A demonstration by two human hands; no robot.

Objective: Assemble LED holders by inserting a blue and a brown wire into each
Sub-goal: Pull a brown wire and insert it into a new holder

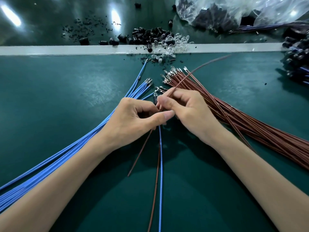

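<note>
My left hand (137,118) pinches a small black LED holder (155,99) with a clear LED tip, at the middle of the green mat. A blue wire (160,173) and a brown wire (154,190) trail from it toward me. My right hand (187,111) touches the left and pinches a loose brown wire (197,69) that arcs up and to the right. A second brown wire (140,153) slants out below my left hand. A fan of blue wires (55,158) lies at left. A bundle of brown wires (250,124) lies at right.
Loose black holders (147,36) and clear LEDs (168,47) are heaped along a white strip (66,49) at the back. A plastic bag of parts (234,10) lies at the back right. Finished assemblies (297,62) pile up at the right edge.
</note>
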